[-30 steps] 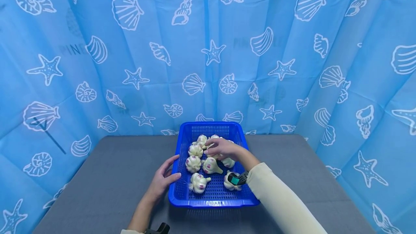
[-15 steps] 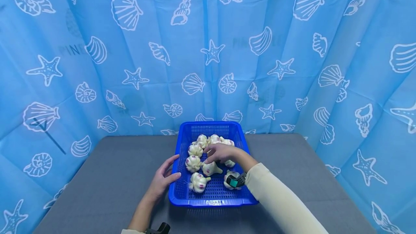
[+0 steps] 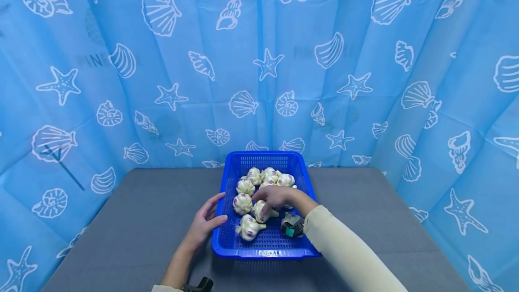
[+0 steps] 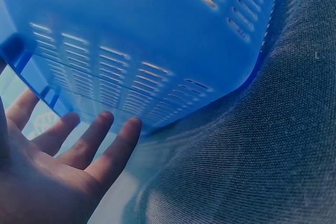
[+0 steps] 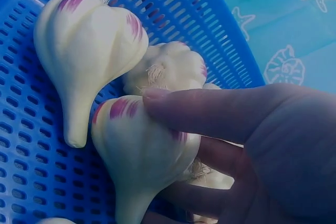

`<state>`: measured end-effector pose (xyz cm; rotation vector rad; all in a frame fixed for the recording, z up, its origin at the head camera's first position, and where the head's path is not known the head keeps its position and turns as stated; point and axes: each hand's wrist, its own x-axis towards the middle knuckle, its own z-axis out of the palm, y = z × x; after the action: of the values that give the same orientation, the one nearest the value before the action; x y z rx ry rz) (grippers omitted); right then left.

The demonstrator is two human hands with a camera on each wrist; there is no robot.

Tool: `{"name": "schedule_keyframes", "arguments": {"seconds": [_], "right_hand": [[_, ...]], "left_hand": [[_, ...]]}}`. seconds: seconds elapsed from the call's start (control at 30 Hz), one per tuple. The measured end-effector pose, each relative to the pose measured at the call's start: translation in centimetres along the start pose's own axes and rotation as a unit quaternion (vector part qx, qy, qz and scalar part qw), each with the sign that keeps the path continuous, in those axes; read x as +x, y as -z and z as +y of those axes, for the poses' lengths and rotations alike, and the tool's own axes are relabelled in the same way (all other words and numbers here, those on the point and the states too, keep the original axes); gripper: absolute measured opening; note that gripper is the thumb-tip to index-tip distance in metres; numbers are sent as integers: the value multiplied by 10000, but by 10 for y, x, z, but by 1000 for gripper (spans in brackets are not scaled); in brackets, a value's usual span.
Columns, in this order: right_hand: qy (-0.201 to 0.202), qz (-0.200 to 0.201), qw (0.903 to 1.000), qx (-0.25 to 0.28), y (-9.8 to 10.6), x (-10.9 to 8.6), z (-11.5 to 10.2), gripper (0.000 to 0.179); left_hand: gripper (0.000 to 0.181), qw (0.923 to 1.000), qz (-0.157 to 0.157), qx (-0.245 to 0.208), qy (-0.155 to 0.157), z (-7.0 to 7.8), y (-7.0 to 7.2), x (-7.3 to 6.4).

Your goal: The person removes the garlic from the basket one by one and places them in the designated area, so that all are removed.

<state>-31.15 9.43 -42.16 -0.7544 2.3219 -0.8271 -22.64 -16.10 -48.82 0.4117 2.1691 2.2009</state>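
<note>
In the head view my right hand [image 3: 275,196] reaches into a blue plastic basket [image 3: 267,253] and grips a garlic bulb [image 3: 259,211]. The right wrist view shows the thumb lying across this white, purple-streaked garlic bulb [image 5: 144,145], its stem pointing down; the fingers are partly hidden beside it. Another garlic bulb [image 3: 249,228] lies nearer the front. My left hand [image 3: 201,222] rests at the basket's left rim. In the left wrist view, the fingers of the left hand [image 4: 68,166] are extended against the basket's slotted outer wall [image 4: 121,56].
Several more garlic bulbs [image 3: 254,175] lie towards the back and left side of the basket. One garlic bulb [image 3: 290,217] at the right is partly covered by the wrist device. A grey cloth-covered table [image 3: 162,211] stands before a blue shell-print curtain [image 3: 259,57].
My right hand has come down and towards me from the back bulbs onto the middle bulb, which it now grips. The left hand stays at the basket's rim.
</note>
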Motion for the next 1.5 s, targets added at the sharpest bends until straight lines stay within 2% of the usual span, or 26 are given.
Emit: {"name": "schedule_keyframes", "arguments": {"seconds": [0.4,0.7,1.0,1.23,1.5], "right_hand": [[313,200,9986,-377,4,-1,0,58],[354,366,9986,-160,14,-12,-2,60],[542,817,9951,137,21,-26,-2,56],[810,1121,9904,80,26,-42,-3,50],[716,1454,9864,284,32,-56,1,52]], "left_hand": [[59,10000,17,26,19,0,0,0],[57,10000,-3,-43,13,-1,0,-1],[57,10000,-17,-51,35,-2,1,-1],[58,10000,-56,-18,-8,-2,1,-1],[58,10000,-62,-25,-23,-2,1,0]]}}
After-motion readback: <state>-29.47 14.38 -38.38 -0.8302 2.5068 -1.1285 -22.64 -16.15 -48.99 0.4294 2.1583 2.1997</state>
